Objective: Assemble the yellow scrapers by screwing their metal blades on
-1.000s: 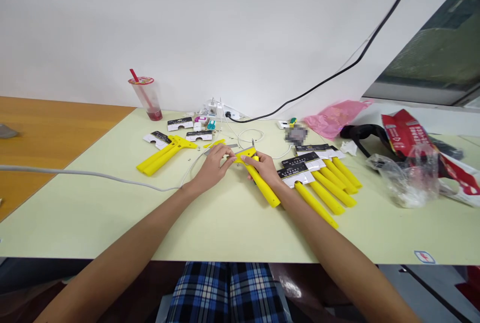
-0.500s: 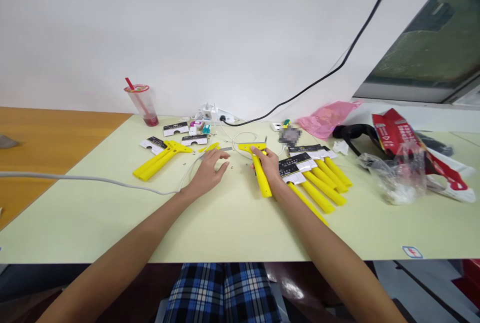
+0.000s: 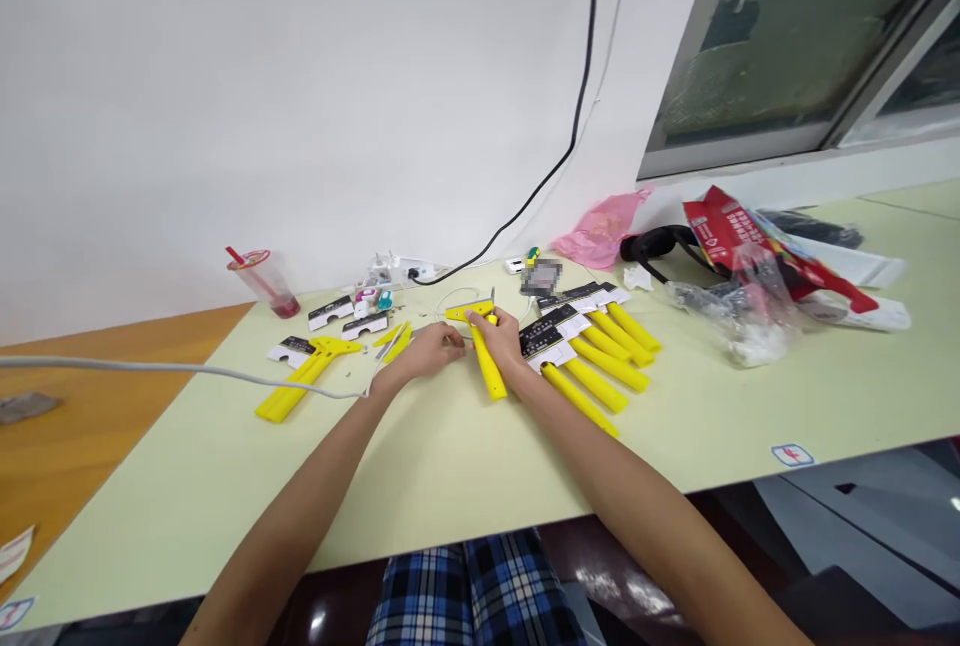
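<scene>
A yellow scraper (image 3: 489, 366) with a T-shaped head and a metal blade edge is in my right hand (image 3: 501, 336), its handle slanting toward me. The thumb of that hand lies on the neck just under the head. My left hand (image 3: 431, 351) is close beside the scraper, fingers curled together, and whatever they pinch is too small to make out. Left of that hand lie loose yellow pieces (image 3: 395, 338). Farther left, yellow scraper handles (image 3: 304, 376) lie side by side. Several finished-looking scrapers (image 3: 592, 381) with black-and-white card sleeves lie by my right forearm.
Card sleeves (image 3: 330, 312) and small coloured items (image 3: 385, 300) lie at the back left, near a cup with a straw (image 3: 262, 281). A power strip (image 3: 409, 269) sits by the wall. Pink plastic (image 3: 604, 229) and a red bag (image 3: 739, 236) are at right. A grey cable (image 3: 187, 369) crosses the left.
My left hand has moved right, up to the scraper, and its fingers have drawn together. My right hand still holds the scraper. The view has turned right and tilted.
</scene>
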Action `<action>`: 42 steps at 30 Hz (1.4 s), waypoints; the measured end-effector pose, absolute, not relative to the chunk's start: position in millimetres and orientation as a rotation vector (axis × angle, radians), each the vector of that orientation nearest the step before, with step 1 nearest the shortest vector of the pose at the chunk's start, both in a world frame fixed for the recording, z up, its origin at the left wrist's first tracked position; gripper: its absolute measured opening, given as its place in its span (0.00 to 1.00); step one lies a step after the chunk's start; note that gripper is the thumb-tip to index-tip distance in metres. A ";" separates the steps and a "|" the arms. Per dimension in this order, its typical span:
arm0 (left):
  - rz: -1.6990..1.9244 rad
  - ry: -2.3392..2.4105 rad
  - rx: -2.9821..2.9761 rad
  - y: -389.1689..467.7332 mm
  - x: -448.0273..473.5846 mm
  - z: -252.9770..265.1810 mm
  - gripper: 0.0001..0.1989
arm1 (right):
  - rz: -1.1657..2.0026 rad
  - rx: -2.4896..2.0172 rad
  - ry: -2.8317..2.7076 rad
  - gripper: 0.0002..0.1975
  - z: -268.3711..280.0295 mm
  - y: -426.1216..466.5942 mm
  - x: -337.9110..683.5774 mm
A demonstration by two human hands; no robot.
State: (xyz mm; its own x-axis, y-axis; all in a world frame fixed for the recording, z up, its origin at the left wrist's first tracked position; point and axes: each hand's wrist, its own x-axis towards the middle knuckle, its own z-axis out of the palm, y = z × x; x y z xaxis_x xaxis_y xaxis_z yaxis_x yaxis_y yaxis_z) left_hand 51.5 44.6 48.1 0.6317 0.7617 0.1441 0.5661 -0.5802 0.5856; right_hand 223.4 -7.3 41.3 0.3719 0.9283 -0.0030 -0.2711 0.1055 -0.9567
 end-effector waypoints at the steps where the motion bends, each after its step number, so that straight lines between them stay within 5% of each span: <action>1: 0.486 1.057 2.358 49.3 52.2 50.3 0.12 | 1.021 -1.109 -0.747 0.24 41.3 -6.8 223.3; 15: 0.467 1.005 2.531 55.3 42.6 45.0 0.11 | 1.007 -1.086 -0.796 0.22 32.2 -4.2 221.2; 31: 1.474 1.318 1.965 5.3 -49.5 41.7 0.14 | 1.399 -1.151 -1.010 0.23 42.8 -34.0 189.2; 42: 1.338 0.915 2.179 -31.1 -20.4 52.9 0.06 | 1.498 -1.156 -1.181 0.23 45.9 -52.5 173.1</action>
State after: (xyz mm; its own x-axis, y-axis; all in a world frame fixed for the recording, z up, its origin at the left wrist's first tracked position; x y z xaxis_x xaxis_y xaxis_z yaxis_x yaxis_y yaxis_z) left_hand -20.4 -31.1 52.9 0.3189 0.7201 0.6162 0.3129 -0.6937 0.6488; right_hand 173.1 -52.5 45.9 -0.1794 0.9733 -0.1432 -0.0882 -0.1608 -0.9830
